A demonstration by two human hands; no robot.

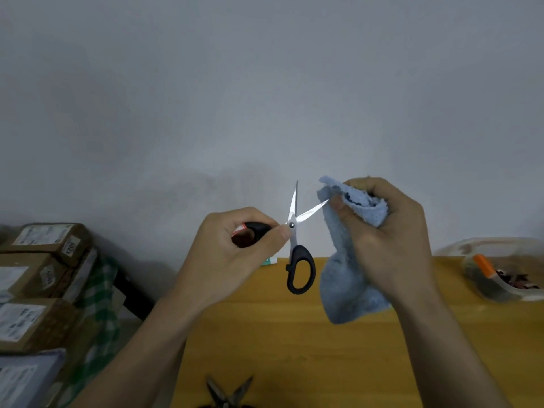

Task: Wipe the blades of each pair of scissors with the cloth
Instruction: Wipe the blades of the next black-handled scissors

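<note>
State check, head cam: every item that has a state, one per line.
black-handled scissors: blades open, held in the air by one handle
blue cloth: bunched, hanging from the right hand, touching the tip of one blade
second scissors: blades open, lying on the wooden table, partly out of frame
left hand: grips a scissors handle
right hand: grips the cloth
plastic container: holds small items, lid unclear

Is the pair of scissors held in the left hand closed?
No: the black-handled scissors in the left hand are spread wide, one blade pointing up and the other reaching the blue cloth.
</note>
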